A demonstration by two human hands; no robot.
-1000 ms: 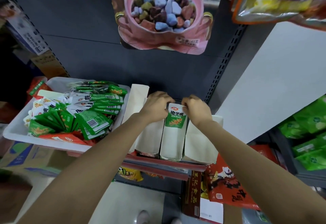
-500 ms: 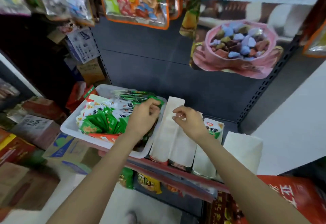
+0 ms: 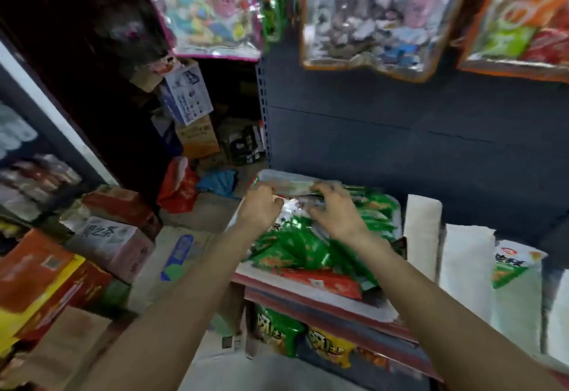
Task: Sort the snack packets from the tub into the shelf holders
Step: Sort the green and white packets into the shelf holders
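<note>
Both hands reach into the white tub (image 3: 381, 304) of green snack packets (image 3: 295, 246). The left hand (image 3: 261, 209) and right hand (image 3: 335, 212) curl over the far packets; their grip is too blurred to judge. The white shelf holders (image 3: 421, 230) stand just right of the right hand.

Two bare forearms reach forward and upward from the bottom of the view, converging toward the middle. The left hand (image 3: 260, 206) is seen from the back, its fingers curled under and away from the camera, thumb toward the right hand. The right hand (image 3: 337, 210) sits just beside it and slightly higher, palm down, fingers bent and spread; motion blur hides whether either hand grips anything.
</note>
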